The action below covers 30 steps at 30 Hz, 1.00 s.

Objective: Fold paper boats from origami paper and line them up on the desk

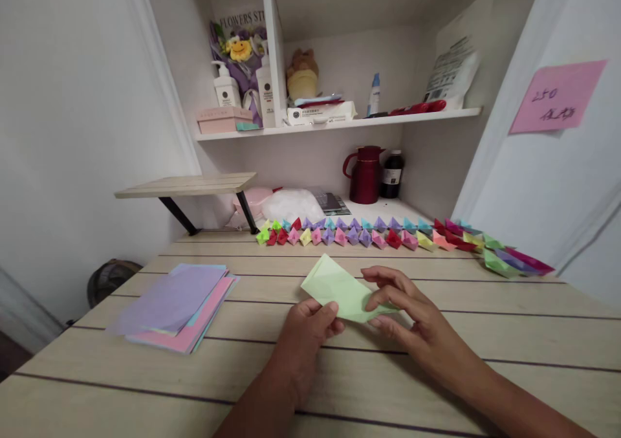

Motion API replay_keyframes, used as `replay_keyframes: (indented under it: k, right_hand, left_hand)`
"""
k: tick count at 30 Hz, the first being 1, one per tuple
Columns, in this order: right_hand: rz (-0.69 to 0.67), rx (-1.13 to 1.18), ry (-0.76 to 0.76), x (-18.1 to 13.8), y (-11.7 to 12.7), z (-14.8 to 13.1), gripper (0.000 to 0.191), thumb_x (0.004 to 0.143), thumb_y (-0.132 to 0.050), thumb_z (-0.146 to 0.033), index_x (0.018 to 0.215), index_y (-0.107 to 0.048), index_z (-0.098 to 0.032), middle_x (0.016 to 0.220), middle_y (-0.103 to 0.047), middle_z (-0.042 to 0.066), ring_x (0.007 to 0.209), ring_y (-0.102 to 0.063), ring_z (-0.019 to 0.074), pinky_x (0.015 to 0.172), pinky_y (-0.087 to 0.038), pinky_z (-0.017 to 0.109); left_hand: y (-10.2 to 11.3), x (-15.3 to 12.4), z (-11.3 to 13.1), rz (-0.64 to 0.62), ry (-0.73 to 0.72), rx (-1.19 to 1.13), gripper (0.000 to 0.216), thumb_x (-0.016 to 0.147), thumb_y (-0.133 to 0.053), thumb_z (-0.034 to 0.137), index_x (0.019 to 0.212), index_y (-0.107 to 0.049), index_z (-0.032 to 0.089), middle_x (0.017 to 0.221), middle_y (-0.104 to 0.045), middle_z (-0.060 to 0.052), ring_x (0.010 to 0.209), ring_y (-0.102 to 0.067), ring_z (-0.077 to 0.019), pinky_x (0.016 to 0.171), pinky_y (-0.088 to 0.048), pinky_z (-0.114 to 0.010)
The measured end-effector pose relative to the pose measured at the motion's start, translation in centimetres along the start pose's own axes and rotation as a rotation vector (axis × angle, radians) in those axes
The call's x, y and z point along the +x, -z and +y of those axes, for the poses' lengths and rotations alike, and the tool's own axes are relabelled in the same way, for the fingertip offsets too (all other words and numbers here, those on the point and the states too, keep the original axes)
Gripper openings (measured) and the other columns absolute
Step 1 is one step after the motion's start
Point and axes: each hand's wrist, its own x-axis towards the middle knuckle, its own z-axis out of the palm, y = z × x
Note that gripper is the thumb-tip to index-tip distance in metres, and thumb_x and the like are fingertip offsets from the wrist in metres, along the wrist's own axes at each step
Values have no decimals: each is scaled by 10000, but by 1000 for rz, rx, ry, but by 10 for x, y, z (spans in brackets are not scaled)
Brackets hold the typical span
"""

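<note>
1. Head view: holding a folded light green paper [337,286] over the middle of a slatted wooden surface [160,418], between two bare hands.
2. With the left hand [310,328], pinching the near edge of the paper, thumb on top, fingers clamped on it.
3. With the right hand [405,315], touching the right end of the paper, fingers curved and partly apart; cannot tell whether gripping or only resting against it.
4. To the left, well apart from both hands: a loose stack of coloured sheets [179,299], purple uppermost, pink and blue showing at the edges.
5. Beyond the paper: two rows of small folded paper pieces [365,237] in many colours, with larger ones [502,264] at the right end.
6. At the back left: a raised wooden stand [194,184] on black legs.
7. Under a white shelf [407,119]: a dark red jug [366,176] just beside a dark bottle [392,174].
8. High on the right: a pink note [557,97] bearing handwriting.
</note>
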Motion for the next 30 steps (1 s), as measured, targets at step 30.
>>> replay_keyframes:
  k: [30]
  right_hand:
    - [-172,699,-421,4,-9,5,211,737,-715,-279,911,-670,-169,830,-620,30,776,-568,182,696,-435,290]
  left_hand:
    - [-2,8,-21,-22,-153,534,138,662,-675,265,730,-668,145,582,-530,26,549,-416,-101,501,-278,-213]
